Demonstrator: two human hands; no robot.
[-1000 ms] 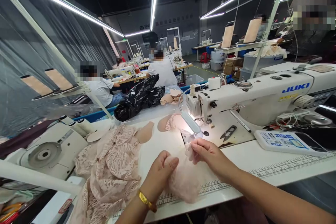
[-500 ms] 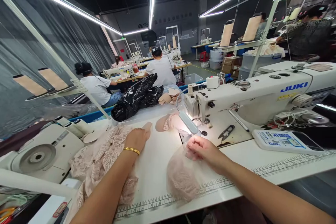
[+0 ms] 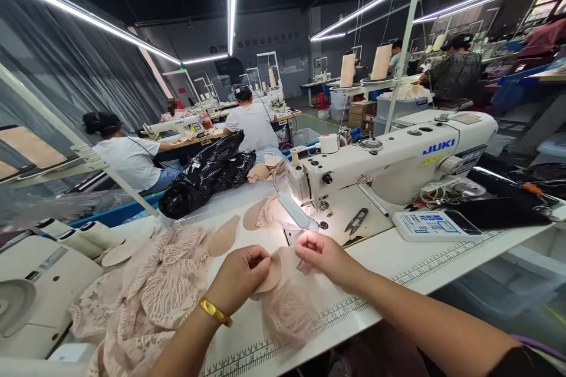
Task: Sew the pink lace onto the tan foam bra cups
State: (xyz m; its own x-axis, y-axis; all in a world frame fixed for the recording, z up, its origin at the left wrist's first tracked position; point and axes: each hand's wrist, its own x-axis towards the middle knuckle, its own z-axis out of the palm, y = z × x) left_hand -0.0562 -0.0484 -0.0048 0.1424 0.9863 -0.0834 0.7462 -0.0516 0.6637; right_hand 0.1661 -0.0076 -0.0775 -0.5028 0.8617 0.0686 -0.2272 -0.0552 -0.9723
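Left hand (image 3: 241, 274) pinching a beige foam pad (image 3: 268, 274), right hand (image 3: 322, 253) gripping the pink lace cup (image 3: 287, 306) on the table (image 3: 398, 259) before the sewing machine (image 3: 389, 165); soft, light, likely best held by edges.

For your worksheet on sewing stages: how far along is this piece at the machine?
Nothing looks stitched yet. The left hand lays a beige pad onto the lace piece pinched by the right hand. It has not reached the sewing machine; a lace pile waits.
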